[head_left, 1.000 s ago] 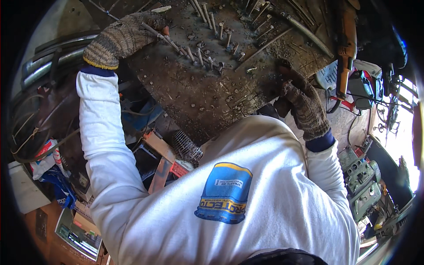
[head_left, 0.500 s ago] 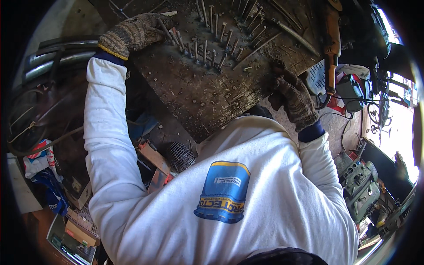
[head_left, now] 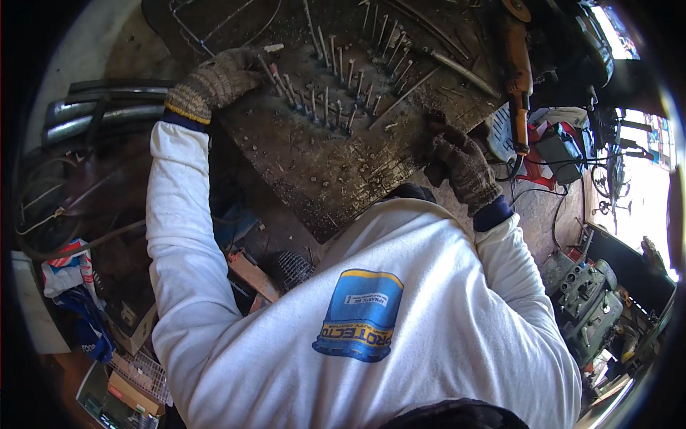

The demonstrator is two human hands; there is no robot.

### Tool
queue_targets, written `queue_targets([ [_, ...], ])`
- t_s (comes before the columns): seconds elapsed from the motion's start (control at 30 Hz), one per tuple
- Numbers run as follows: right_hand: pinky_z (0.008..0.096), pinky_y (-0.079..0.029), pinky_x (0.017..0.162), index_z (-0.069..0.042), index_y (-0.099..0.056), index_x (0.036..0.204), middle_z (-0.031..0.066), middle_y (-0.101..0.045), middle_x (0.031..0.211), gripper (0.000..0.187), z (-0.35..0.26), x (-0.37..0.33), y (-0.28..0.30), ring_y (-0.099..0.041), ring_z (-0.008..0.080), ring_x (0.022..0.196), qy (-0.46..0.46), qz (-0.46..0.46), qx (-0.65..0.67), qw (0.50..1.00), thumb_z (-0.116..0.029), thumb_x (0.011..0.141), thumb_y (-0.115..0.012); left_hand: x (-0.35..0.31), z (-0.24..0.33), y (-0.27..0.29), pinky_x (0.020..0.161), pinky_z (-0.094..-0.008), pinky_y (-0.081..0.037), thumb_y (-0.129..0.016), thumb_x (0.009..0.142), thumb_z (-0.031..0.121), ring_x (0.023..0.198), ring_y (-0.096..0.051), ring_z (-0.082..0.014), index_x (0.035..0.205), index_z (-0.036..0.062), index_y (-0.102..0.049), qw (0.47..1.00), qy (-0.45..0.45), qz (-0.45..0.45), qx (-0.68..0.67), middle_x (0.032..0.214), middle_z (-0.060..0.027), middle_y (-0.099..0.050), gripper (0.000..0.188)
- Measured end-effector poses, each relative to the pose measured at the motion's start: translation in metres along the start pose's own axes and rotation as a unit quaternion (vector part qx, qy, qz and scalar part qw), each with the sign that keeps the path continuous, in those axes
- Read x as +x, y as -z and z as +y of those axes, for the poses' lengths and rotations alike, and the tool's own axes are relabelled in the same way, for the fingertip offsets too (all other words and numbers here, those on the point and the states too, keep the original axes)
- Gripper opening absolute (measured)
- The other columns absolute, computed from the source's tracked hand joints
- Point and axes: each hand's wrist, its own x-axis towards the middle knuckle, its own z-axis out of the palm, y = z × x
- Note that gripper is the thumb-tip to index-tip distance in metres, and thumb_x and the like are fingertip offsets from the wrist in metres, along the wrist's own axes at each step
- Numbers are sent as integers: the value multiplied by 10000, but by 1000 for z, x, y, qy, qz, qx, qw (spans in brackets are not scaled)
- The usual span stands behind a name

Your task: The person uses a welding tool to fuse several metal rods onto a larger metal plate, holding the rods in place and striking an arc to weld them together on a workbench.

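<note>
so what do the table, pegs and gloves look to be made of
The table looks like metal, probably steel: dull brown with bright scratches. The pegs seem metal too, slim, dull grey-brown, perhaps rusty. The gloves look like knitted yarn, perhaps cotton, matte, with visible stitch rows.

Bright daylight [head_left: 649, 229] fills an opening [head_left: 643, 204] at right.
</note>
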Motion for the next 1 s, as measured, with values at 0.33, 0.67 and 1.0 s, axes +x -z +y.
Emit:
queue_targets([
  [0.33, 268, -520, 640, -39, -474, 1359, 64, -659, 959, 456, 3, -1, 2, -641, 130, 753, 17, -22, 29, 999, -234, 961, -582, -24, 10, 43, 845, -307, -471, -635, 884, 141, 954, -606, -150, 1049, 74, -674, 977, 59, 115, -170, 997, -33, -660, 182],
  [0.67, 262, -538, 746, -12, -493, 1334, 81, -666, 1019, 450, -7, -6, 26, -653, 156, 907, -11, -82, 43, 996, -171, 933, -622, -34, 61, 89, 753, -282, -477, -632, 887, 96, 867, -596, -126, 1034, 75, -669, 980, 55, 155, -107, 960, -9, -645, 152],
  [1.0, 316, -522, 811, -6, -442, 1383, 91, -625, 1120, 583, -60, -69, 117, -642, 199, 989, 156, -188, 71, 967, -279, 921, -670, -17, 257, 70, 694, -265, -458, -652, 900, 157, 781, -556, -98, 1058, 52, -666, 942, 82, 249, -211, 898, -1, -637, 191],
])
